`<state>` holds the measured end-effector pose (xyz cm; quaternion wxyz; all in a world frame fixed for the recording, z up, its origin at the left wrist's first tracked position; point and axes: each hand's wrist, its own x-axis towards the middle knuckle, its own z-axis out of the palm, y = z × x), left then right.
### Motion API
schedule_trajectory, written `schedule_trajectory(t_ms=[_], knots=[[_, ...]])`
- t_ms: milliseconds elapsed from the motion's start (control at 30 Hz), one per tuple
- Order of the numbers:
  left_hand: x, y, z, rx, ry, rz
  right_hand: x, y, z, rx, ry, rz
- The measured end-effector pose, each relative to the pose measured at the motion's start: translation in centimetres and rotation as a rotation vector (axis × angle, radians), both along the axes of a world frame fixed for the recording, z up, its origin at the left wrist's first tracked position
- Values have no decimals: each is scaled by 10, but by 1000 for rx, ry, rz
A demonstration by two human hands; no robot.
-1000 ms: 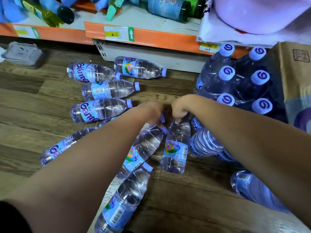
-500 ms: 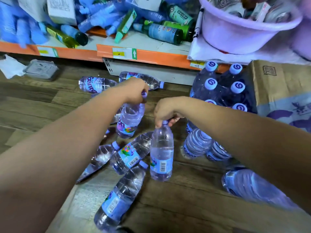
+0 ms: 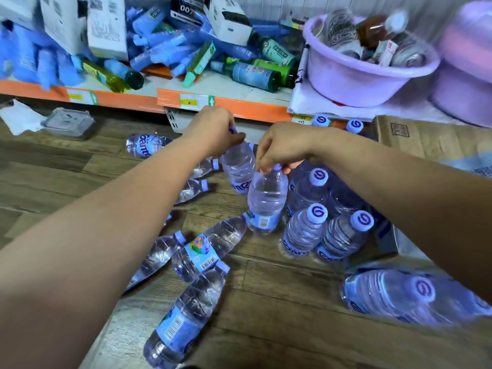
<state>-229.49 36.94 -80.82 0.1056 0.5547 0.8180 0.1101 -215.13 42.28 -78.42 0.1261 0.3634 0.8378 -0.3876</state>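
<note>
Both hands are working at once here. The left hand (image 3: pixel 215 131) is gripping a water bottle by its cap, fingers curled tight round the top, and that left bottle (image 3: pixel 237 166) is hanging upright just to the left of the standing cluster (image 3: pixel 316 230) of purple-capped bottles, on its far side. The right hand (image 3: pixel 279 150) is pinching the cap of a second one, and this right bottle (image 3: pixel 266 201) is also hanging upright, just beside the cluster's left edge and nearer the camera than the first. The two held bottles are overlapping in view, and whether they are touching each other is hard to tell. Whether the right bottle's base is meeting the wooden floor (image 3: pixel 279 302) is hard to tell too.

Left of the cluster, loose bottles are lying on their sides on the floor: one with a colourful label (image 3: pixel 207 251) is pointing its cap towards the right bottle, another (image 3: pixel 183 323) is lying nearer the camera, and a third (image 3: pixel 157 259) is showing partly from under the left forearm. Further left, and beyond the cluster, one more (image 3: pixel 145 145) is lying with its logo showing. In front of the cluster and to its right, a blurred big bottle (image 3: pixel 399 294) is lying down. Behind the cluster, the orange shelf edge (image 3: pixel 239 106) is running across, a lilac basin (image 3: pixel 354 78) is sitting above it, and a cardboard box (image 3: pixel 426 137) is standing to the cluster's right.
</note>
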Motion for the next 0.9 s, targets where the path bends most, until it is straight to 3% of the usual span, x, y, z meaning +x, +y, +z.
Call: schedule_trajectory(t_ms=[233,400,600,900], knots=[[4,21,-6,159,-29,31,-9,20,-13,47,-42,-101],[-4,30,-16,253,-33,20,-20,44,-27,314,-99,-135],[2,38,-24,113,-52,-63,-30,81,-44,510,-96,-212],[7,38,-46,-63,-77,-201,-34,96,-68,589,-79,-298]])
